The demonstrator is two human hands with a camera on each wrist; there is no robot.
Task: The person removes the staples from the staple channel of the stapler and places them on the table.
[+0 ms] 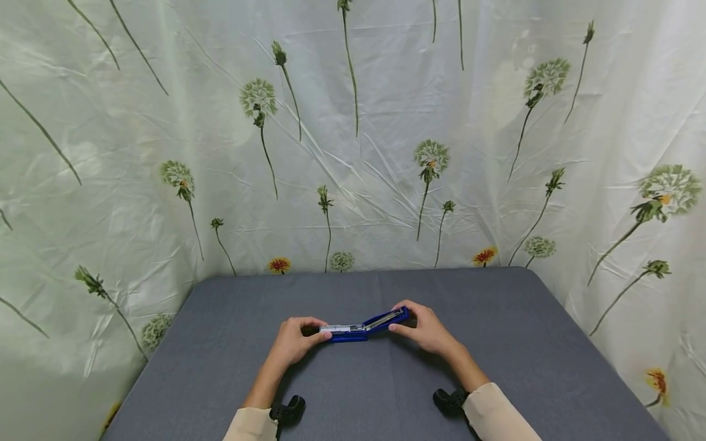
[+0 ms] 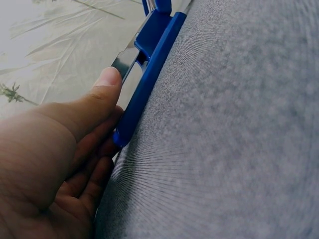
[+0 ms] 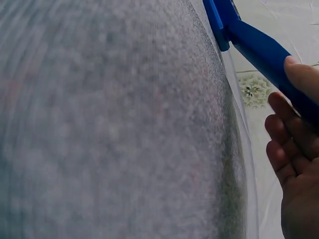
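A blue stapler (image 1: 350,337) lies folded wide open at the middle of the table, its metal staple channel facing up. At its left end my left hand (image 1: 293,340) pinches the base and channel; in the left wrist view the thumb rests on the metal strip and the fingers lie behind the blue base (image 2: 149,79). My right hand (image 1: 429,331) grips the far end of the raised top arm (image 1: 388,320), which slants up to the right. In the right wrist view the thumb lies on this blue arm (image 3: 264,52), with the fingers below it.
A dark grey cloth-covered table (image 1: 353,392) spreads under both hands. Behind it and along its sides hangs a pale curtain (image 1: 375,171) printed with dandelions. A black wrist mount (image 1: 289,410) sits on the left forearm, and another black mount (image 1: 450,402) on the right.
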